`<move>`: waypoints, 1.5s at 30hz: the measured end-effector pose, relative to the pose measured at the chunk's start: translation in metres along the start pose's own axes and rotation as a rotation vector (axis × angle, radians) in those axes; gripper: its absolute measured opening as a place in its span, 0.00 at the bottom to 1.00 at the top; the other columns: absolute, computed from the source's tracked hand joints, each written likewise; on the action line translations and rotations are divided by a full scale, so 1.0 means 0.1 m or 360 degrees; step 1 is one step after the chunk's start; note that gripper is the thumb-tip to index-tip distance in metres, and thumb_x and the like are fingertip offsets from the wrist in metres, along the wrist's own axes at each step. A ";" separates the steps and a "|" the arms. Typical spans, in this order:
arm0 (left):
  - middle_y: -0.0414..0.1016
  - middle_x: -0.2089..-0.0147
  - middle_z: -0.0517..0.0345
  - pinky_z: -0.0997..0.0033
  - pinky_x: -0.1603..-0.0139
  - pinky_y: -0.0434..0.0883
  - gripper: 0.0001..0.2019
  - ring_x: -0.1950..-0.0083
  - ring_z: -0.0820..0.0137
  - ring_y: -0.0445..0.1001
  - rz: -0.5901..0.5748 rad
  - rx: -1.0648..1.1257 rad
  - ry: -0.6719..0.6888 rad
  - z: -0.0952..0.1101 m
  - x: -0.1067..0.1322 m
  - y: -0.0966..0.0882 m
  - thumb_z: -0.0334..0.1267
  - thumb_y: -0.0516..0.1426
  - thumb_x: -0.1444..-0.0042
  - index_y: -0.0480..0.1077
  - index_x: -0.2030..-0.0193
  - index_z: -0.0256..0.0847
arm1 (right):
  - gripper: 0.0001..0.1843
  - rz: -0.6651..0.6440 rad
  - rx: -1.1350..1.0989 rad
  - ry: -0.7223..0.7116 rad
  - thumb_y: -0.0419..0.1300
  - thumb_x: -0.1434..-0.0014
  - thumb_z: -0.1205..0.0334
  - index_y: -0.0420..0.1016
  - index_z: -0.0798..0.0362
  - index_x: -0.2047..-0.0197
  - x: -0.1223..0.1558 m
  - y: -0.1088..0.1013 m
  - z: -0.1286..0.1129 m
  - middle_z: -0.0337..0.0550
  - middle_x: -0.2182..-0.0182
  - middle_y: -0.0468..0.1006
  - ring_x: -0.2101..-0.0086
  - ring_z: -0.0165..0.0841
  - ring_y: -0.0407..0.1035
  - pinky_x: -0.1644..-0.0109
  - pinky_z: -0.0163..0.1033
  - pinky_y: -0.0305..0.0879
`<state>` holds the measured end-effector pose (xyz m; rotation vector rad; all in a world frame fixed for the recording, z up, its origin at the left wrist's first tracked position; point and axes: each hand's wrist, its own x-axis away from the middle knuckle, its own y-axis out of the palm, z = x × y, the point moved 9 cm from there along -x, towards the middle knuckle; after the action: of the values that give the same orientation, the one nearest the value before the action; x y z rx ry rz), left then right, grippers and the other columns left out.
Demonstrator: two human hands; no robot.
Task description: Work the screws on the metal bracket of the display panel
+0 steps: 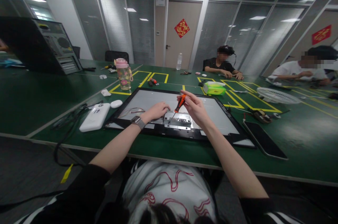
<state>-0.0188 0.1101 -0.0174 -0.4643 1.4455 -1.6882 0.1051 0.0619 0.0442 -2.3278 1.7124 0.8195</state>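
An orange-and-black screwdriver (180, 103) is held by the handle in my right hand (194, 107), its shaft slanting down to the left. The tip meets a silver metal bracket (178, 121) near the front edge of a flat display panel (219, 111) with a black frame. Beside the bracket's left end, my left hand (157, 110) rests low over the panel, fingers extended and slightly bent. Whether its fingertips touch the bracket I cannot tell. Thin wires (133, 110) lie on the panel to the left of that hand.
Left of the panel lie a white phone-like device (95, 117), a white oval item (116, 104) and dark cables (71, 122). A drinking bottle (123, 76) stands behind. On the right are a black tablet-like slab (264, 138) and a green packet (214, 88). Two people sit across.
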 end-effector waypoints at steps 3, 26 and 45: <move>0.72 0.59 0.51 0.67 0.50 0.67 0.18 0.56 0.66 0.71 -0.0005 0.0000 0.0000 -0.01 -0.01 0.01 0.31 0.45 0.39 0.74 0.52 0.38 | 0.16 -0.0023 0.0004 -0.0022 0.63 0.45 0.50 0.77 0.45 0.54 0.00 0.04 -0.02 0.43 0.61 0.80 0.56 0.37 0.73 0.45 0.48 0.64; 0.74 0.57 0.50 0.69 0.48 0.66 0.17 0.54 0.66 0.71 0.0005 0.0011 0.0007 0.01 0.00 0.00 0.31 0.46 0.39 0.74 0.51 0.37 | 0.21 -0.0128 0.0310 -0.0143 0.59 0.41 0.51 0.72 0.45 0.46 0.01 0.04 -0.06 0.44 0.54 0.78 0.55 0.37 0.72 0.45 0.48 0.64; 0.74 0.56 0.50 0.68 0.47 0.66 0.17 0.53 0.66 0.71 0.0003 0.0017 0.0021 -0.01 -0.01 0.02 0.31 0.46 0.39 0.74 0.52 0.38 | 0.19 0.0007 0.0523 -0.0259 0.58 0.40 0.54 0.73 0.45 0.46 0.03 -0.03 -0.12 0.43 0.58 0.78 0.58 0.36 0.72 0.47 0.48 0.65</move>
<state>-0.0184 0.1114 -0.0190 -0.4467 1.4453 -1.6993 0.1126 0.0552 0.0517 -1.9867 1.6420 0.6498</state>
